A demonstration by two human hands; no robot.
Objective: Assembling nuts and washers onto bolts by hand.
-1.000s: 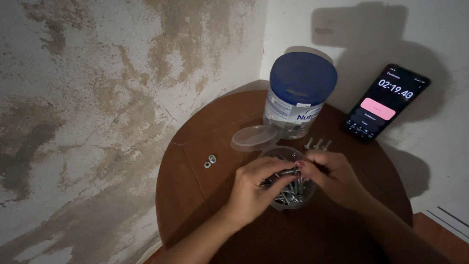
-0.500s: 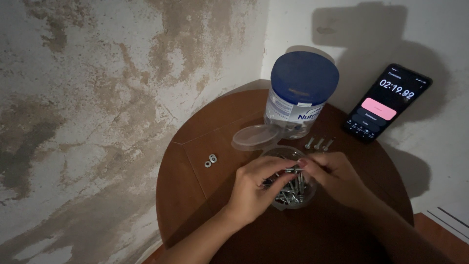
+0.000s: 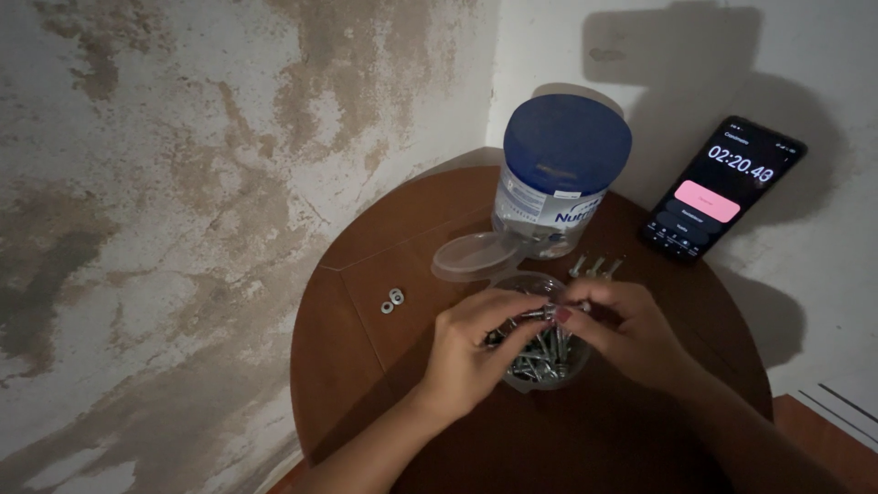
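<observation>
Round brown wooden table (image 3: 366, 366) against a stained plaster wall (image 3: 165, 183). Left hand (image 3: 471, 352) and right hand (image 3: 622, 329) pinch a metal bolt (image 3: 540, 314) between fingertips over a clear cup of bolts (image 3: 544, 361); beyond, clear lid (image 3: 476, 256), blue-lidded canister (image 3: 558, 178), propped smartphone (image 3: 722, 187).

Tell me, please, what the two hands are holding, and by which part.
Both hands, left hand and right hand, pinch one small metal bolt by its ends, above the clear container.
</observation>
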